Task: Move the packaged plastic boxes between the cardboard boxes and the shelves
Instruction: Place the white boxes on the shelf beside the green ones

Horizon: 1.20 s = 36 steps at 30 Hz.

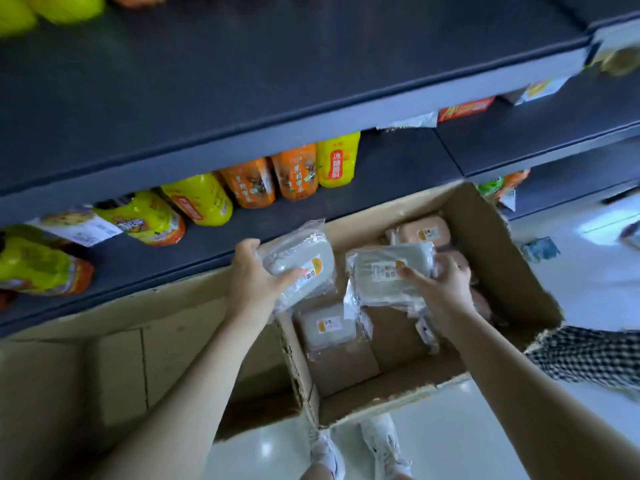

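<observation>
Packs of plastic boxes show four times for sure: three grey and one pink. The left pack (304, 258), grey in clear wrap, is held tilted above the carton's (485, 244) 10 o'clock corner, just before the edge of the shelf (381, 168). The left grip (256, 275) is curled round its 9 o'clock end, with the thumb on top near the label. The right pack (381, 258), also grey, is held over the middle of the carton. The right grip (440, 285) is curled round its 4 o'clock corner, with the thumb on the label and the fingers at the far edge. The two held packs are near each other but apart.

The third pack (329, 327) lies flat on the carton's bottom, at 6 o'clock from the left pack. The pink pack (424, 232) lies at the carton's 12 o'clock side. More wrapped pieces show under the right grip, but I cannot count them.

Cartons are two: the open one with the packs, and a second carton (138, 358) just beside it at 9 o'clock.

On the shelf a row lies at 10 o'clock from the carton: four yellow bottles (199, 199) and two orange bottles (296, 171). An upper shelf (277, 64) is at 12 o'clock. Two white shoes (384, 441) stand on the floor (450, 445) at 6 o'clock, and a checked cloth (588, 355) is at 3 o'clock.
</observation>
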{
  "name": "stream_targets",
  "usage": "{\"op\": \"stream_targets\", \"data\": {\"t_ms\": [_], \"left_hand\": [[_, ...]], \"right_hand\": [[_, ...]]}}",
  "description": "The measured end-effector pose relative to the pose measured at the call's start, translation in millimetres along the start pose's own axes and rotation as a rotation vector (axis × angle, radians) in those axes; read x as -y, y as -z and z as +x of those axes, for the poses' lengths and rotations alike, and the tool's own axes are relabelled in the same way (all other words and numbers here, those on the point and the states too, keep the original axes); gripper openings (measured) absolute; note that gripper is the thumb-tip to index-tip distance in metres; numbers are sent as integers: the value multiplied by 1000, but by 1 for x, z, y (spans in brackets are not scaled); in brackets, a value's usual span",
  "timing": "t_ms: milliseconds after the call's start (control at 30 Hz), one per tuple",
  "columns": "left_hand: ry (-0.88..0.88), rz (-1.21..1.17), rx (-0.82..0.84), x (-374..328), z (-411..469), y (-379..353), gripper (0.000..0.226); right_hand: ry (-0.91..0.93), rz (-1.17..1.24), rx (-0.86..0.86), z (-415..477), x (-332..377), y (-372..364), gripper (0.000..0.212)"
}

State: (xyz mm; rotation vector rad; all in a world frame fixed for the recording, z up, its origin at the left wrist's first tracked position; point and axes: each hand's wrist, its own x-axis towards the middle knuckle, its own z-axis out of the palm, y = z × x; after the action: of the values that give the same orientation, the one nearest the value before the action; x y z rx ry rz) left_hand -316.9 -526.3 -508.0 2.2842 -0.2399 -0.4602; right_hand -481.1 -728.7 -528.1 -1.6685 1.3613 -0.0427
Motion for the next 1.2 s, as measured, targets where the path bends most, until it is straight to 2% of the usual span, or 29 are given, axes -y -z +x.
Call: {"op": "stream_targets", "data": {"t_ms": [133,233,300,433,533,600,667,767,867,1000,1200], "left_hand": [[1,-63,-94,-39,-25,59,66],[-25,-74,-179,-70,-50,96,62],[-18,-110,-238,-91,-68,119,69],[-81,-187,-361,-139,-110,160,77],[-115,-243,-478,-174,-134,188,81],[-125,-298,-538,-198,-153,209,68],[-150,-318,-584,-220,-171,229,45],[-198,-367,-641,-243,-186,254,44],[-220,-396,-674,-261,-191,275,30],[-255,-410,-670,-279,-183,297,34],[-262,-245,-699,-313,-150,339,29]], "right_hand": [[144,62,35,-25,53,29,52],[268,8,29,-50,99,59,38],[328,-8,27,-66,127,80,39],[442,44,10,-106,176,124,55],[563,96,18,-132,208,154,48],[630,132,30,-151,230,175,42],[693,191,48,-169,252,192,34],[774,263,73,-192,279,210,29],[816,329,75,-208,302,220,31],[828,374,73,-215,331,224,40],[878,378,17,-213,394,219,53]]}}
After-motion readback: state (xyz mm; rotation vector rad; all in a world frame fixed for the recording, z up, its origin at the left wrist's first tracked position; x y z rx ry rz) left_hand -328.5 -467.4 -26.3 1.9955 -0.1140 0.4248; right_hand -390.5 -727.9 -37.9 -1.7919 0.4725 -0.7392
